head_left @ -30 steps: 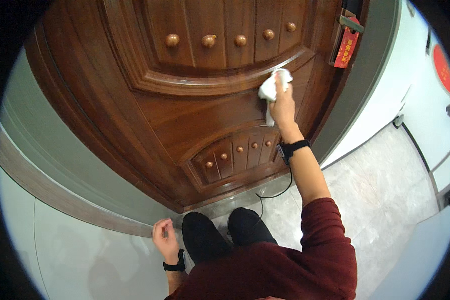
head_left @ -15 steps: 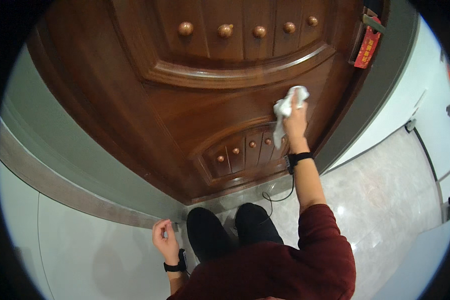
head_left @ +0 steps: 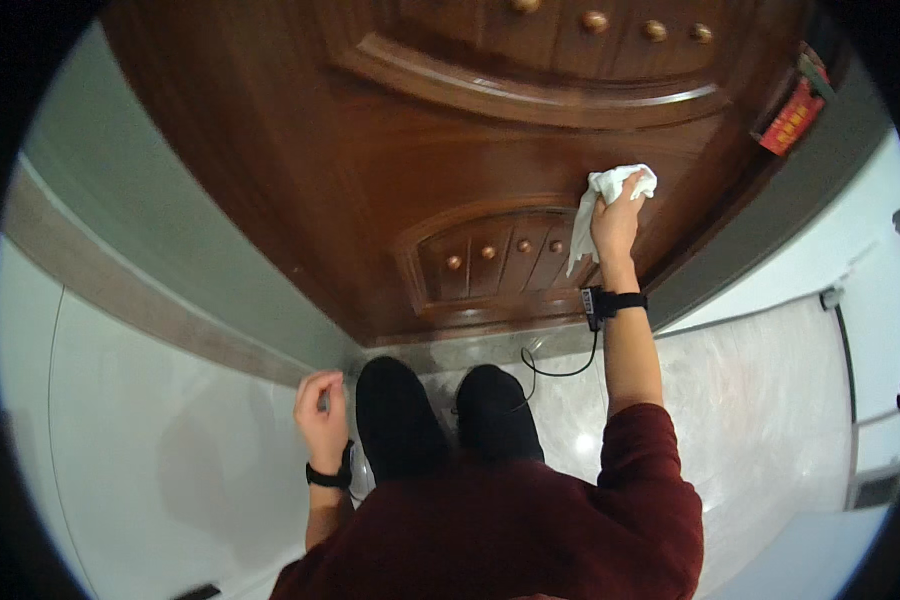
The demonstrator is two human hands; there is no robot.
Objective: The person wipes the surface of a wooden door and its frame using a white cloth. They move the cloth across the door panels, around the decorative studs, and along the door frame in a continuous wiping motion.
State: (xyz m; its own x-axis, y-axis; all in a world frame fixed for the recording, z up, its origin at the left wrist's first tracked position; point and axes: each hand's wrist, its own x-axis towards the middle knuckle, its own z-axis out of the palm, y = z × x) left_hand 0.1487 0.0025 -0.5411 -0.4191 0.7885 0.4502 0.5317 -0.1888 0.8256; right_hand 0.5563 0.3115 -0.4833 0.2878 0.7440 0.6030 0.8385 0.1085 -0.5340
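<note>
A brown wooden door [head_left: 370,175] with raised panels fills the upper view. My right hand [head_left: 616,222] is closed on a white cloth [head_left: 622,182], pressing it to the door surface just above the lower arched panel. One end of the cloth hangs down beside the hand, and parts of the fingers are hidden by it. Round copper-coloured studs [head_left: 524,246] run across that lower panel. My left hand [head_left: 320,418] hangs low at the left, beside my leg, its fingers loosely curled with a gap to the thumb and nothing in them.
Red printed packets [head_left: 792,118] are tucked at the door handle, upper right. A grey-green frame [head_left: 160,200] borders the door on the left. A thin black cable [head_left: 560,374] loops below my right wrist strap. Pale tiled floor [head_left: 750,400] lies at the right.
My view has shifted, with the door's upper panel higher in the picture. My right hand with the cloth has moved lower on the door, nearer the lower arched panel. The left hand stays empty.
</note>
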